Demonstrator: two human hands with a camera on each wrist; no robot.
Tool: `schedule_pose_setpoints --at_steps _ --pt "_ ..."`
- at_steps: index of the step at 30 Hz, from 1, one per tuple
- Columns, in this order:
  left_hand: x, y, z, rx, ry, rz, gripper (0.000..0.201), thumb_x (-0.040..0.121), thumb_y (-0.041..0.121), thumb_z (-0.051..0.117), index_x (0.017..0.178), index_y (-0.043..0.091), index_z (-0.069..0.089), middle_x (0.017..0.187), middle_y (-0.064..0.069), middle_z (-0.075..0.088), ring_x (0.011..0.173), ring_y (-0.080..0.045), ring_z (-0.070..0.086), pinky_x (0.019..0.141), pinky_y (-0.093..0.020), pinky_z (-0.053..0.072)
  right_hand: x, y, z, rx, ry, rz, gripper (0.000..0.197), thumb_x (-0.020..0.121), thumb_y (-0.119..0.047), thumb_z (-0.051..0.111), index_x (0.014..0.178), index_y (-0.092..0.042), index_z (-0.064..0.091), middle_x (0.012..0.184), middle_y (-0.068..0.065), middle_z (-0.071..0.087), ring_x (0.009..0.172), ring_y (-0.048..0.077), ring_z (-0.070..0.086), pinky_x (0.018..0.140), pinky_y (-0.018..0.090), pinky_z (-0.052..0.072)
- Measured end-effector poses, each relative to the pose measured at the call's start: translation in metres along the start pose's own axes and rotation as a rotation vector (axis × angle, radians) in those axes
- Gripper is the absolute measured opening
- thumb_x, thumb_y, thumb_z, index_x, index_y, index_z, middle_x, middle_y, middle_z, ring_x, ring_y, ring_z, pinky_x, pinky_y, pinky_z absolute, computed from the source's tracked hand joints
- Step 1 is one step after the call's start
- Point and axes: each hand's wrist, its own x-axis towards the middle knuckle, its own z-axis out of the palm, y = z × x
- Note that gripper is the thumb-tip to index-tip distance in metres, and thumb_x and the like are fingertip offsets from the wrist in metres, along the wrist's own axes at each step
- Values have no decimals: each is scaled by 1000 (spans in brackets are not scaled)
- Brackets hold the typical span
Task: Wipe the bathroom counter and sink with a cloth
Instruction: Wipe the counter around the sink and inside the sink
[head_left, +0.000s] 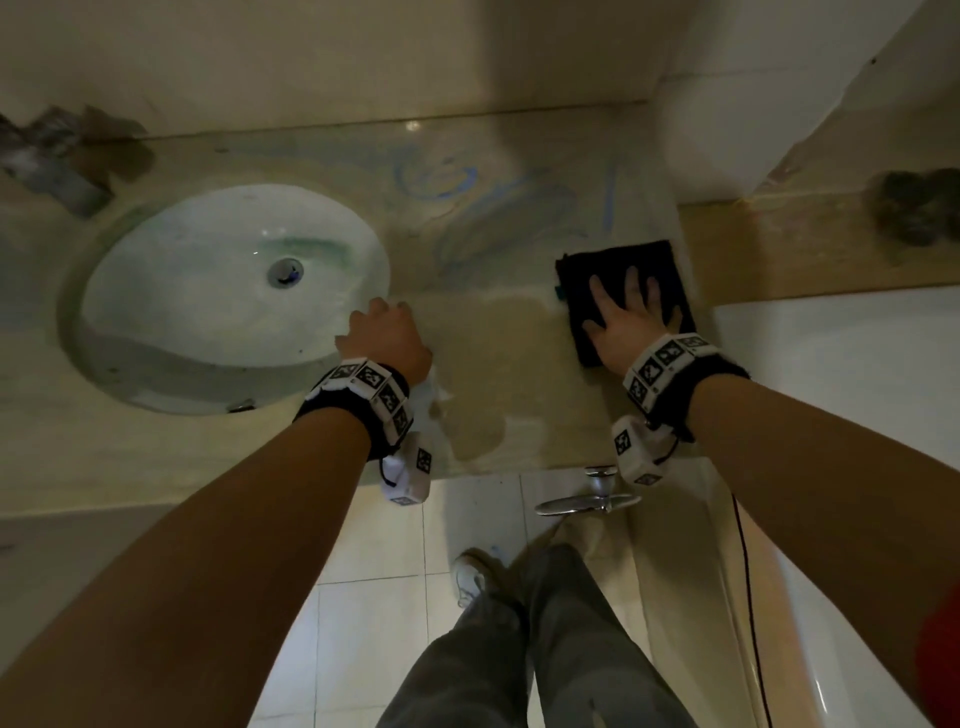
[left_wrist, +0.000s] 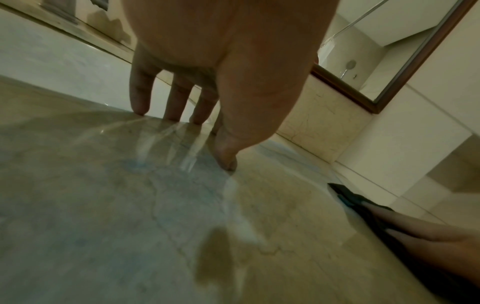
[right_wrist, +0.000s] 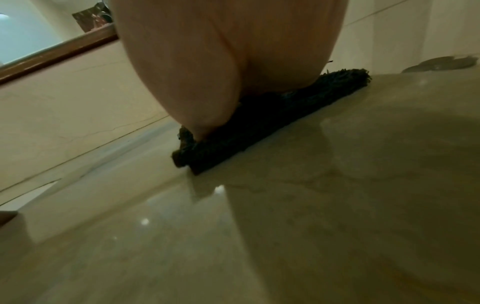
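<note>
The beige marble counter (head_left: 493, 395) holds a white oval sink (head_left: 208, 312) at the left. Blue smears (head_left: 452, 182) streak the counter behind and right of the sink. A folded black cloth (head_left: 654, 260) lies flat near the counter's right end. My right hand (head_left: 628, 306) presses it down with spread, straight fingers. The right wrist view shows the palm (right_wrist: 221, 61) on the cloth (right_wrist: 259, 127). My left hand (head_left: 382, 327) rests beside the sink's right rim. Its straight fingertips (left_wrist: 140, 107) touch the counter (left_wrist: 103, 205) and hold nothing.
A darker wet patch (head_left: 483, 364) lies between my hands. A chrome tap handle (head_left: 597, 493) sticks out below the counter's front edge. A wooden ledge (head_left: 805, 249) and a white tub (head_left: 831, 389) are to the right. Dark clutter (head_left: 62, 156) sits at the back left.
</note>
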Motion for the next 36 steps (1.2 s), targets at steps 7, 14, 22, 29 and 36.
schedule_pose_setpoints --at_steps 7,14,22,29,36 --pt "3 -4 4 -2 18 18 53 83 46 61 127 20 46 129 -9 44 118 -36 45 91 -52 42 11 -47 -5 -48 -14 -95 61 102 -48 30 153 -41 -3 162 2 -20 148 30 -16 116 61 0" --pt "10 -12 -1 -47 44 58 49 75 51 72 108 18 58 109 -10 56 101 -33 57 80 -42 49 1 -104 11 -201 8 -426 61 101 -48 31 152 -43 -2 162 1 -18 148 31 -15 116 61 1" --pt "16 -18 2 -173 132 3 27 77 26 67 103 18 63 95 -8 69 90 -30 66 69 -32 50 13 -148 16 -232 58 -509 61 100 -49 31 152 -43 0 162 3 -15 148 32 -13 115 62 2" --pt "16 -21 9 -255 182 8 40 77 26 69 112 15 53 97 -13 66 91 -33 63 69 -36 50 41 -187 2 -249 77 -507 60 101 -49 31 152 -43 0 163 4 -12 149 32 -11 115 63 4" --pt "18 -17 12 -205 186 -24 31 81 22 64 109 16 52 99 -11 64 93 -32 60 68 -33 39 63 -206 -11 -228 34 -520 60 101 -49 31 153 -43 1 163 3 -15 149 31 -13 115 63 0"
